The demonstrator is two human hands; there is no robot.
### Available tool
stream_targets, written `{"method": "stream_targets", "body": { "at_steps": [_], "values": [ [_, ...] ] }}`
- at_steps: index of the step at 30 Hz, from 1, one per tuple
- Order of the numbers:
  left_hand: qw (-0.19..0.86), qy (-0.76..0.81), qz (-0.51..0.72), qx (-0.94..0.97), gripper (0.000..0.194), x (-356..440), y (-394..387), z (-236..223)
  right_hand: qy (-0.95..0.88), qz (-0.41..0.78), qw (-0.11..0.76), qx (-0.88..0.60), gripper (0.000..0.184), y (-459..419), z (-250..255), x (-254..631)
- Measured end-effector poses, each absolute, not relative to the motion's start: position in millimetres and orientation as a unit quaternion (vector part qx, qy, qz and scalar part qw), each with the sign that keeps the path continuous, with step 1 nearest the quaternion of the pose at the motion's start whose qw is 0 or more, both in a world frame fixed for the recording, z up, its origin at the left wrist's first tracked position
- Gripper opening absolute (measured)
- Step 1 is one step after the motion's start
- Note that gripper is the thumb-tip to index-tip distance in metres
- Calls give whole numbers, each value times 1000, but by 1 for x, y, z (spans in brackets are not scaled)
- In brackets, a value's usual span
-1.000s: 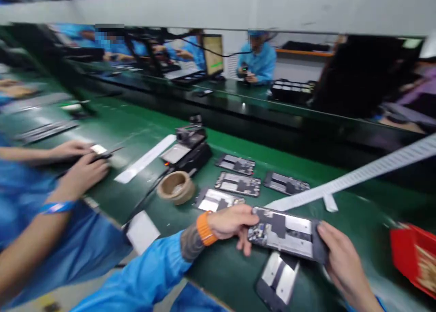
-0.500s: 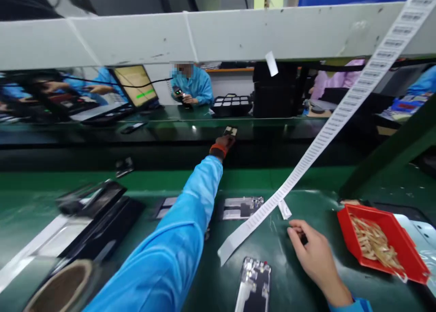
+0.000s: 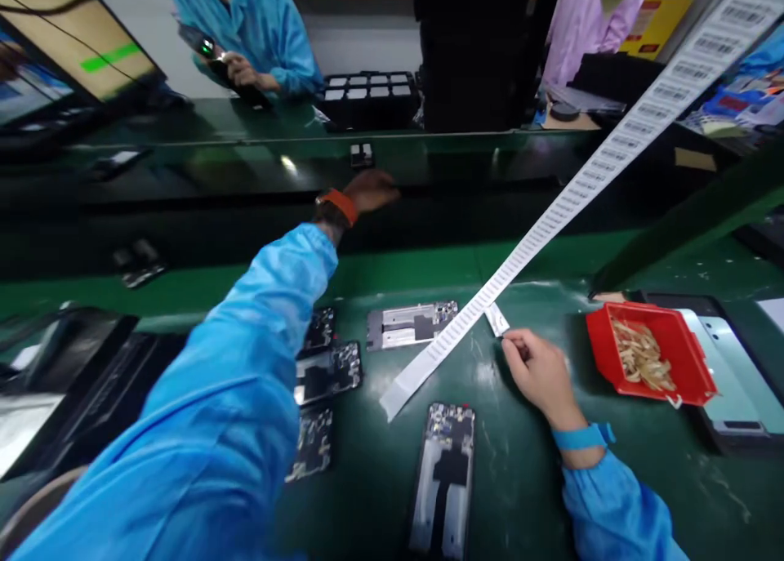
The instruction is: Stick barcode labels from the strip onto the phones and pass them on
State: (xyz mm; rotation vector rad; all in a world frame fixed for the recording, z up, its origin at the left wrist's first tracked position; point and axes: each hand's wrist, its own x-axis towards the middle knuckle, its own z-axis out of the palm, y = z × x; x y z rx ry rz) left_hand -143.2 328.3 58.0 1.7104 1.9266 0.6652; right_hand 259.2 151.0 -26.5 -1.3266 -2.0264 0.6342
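My left hand (image 3: 371, 192) is stretched far forward over the dark conveyor belt (image 3: 184, 181), palm down, fingers flat and empty. Just beyond its fingertips a small phone frame (image 3: 361, 154) lies on the belt. My right hand (image 3: 536, 369) rests on the green table (image 3: 539, 487) with its fingers curled together near a loose white label tab (image 3: 496, 319); I cannot make out whether they pinch anything. A long white barcode label strip (image 3: 551, 218) runs diagonally down from the upper right to the table beside that hand. Another phone frame (image 3: 444, 479) lies in front of me.
Three more phone frames (image 3: 412, 326) (image 3: 327, 371) (image 3: 312, 443) lie left of the strip. A red bin (image 3: 597, 340) of small pale parts sits at the right, against a black tray (image 3: 710, 430). A black device (image 3: 79, 373) stands at the left. Across the belt, a person in blue (image 3: 257, 22) holds a scanner.
My left hand carried a phone frame from the table out to the far belt and let it go there. My right hand released that frame and settled by the label strip.
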Motion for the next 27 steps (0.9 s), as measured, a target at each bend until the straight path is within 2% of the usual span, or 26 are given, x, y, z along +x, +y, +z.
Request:
{"method": "stream_targets", "body": {
  "at_steps": [3, 5, 7, 9, 15, 17, 21, 24, 27],
  "values": [
    [288, 611, 51, 735, 76, -104, 260, 56, -765, 238, 316, -509, 23, 154, -29, 258],
    [257, 547, -79, 793, 93, -77, 218, 51, -765, 237, 312, -511, 24, 154, -30, 259],
    [194, 535, -135, 811, 104, -56, 188, 47, -767, 237, 312, -509, 24, 153, -31, 261],
    [158, 549, -147, 808, 104, -45, 171, 45, -762, 241, 327, -504, 24, 150, -30, 261],
    [118, 532, -143, 826, 78, -26, 158, 41, -764, 261, 357, -470, 21, 130, -22, 225],
    [94, 545, -151, 819, 75, -18, 157, 38, -794, 224, 333, -456, 19, 123, -20, 205],
    [61, 603, -152, 780, 73, -18, 155, 42, -848, 137, 233, -456, 27, 115, -20, 182],
    [60, 673, -102, 730, 69, -38, 145, 63, -852, 126, 209, -463, 24, 116, -23, 185],
    [71, 722, 19, 688, 69, -56, 113, 89, -837, 127, 237, -476, 26, 120, -24, 185]
  ]
}}
